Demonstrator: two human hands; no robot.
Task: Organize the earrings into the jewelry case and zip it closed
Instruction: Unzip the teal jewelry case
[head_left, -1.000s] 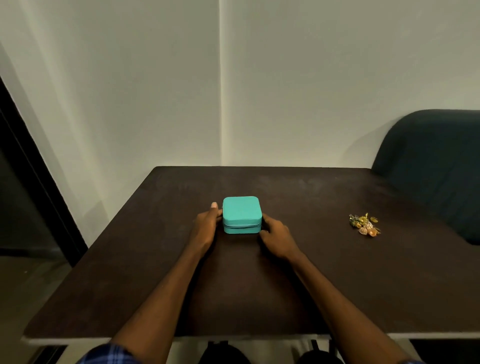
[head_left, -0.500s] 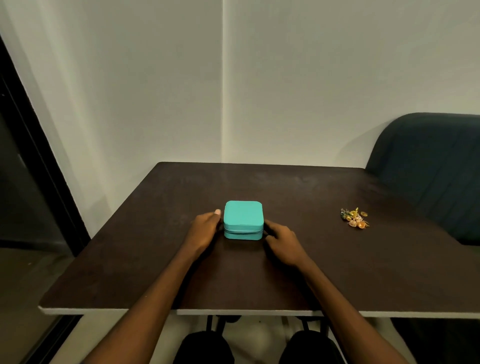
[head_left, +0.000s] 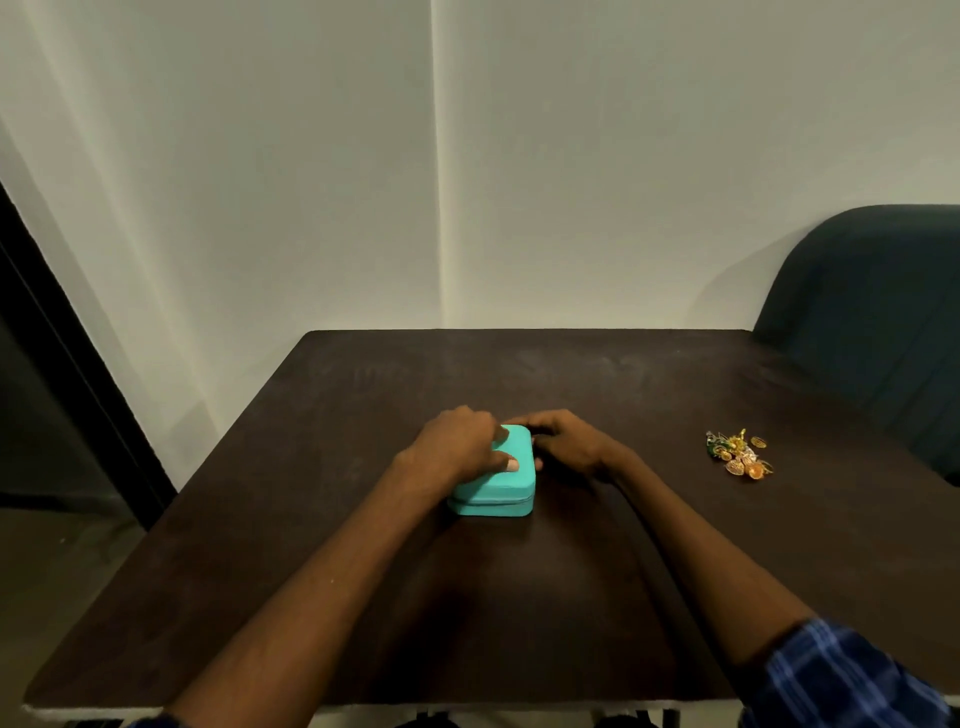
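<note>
A small teal jewelry case (head_left: 498, 488) with its zipper closed sits at the middle of the dark table (head_left: 597, 571). My left hand (head_left: 457, 449) lies over the case's lid from the left, thumb pressed on top. My right hand (head_left: 569, 441) curls around the case's far right corner; its fingertips are hidden behind the case. A heap of gold earrings (head_left: 737, 454), some with green or orange parts, lies on the table to the right, away from both hands.
A dark teal chair (head_left: 872, 322) stands at the table's right rear corner. White walls rise behind the table. A dark door frame (head_left: 67, 364) runs down the left. The table's near edge is close to my body.
My left hand has moved from the case's left side onto its lid. My right hand has slid from the front right side to the far right corner. The camera view has shifted.
</note>
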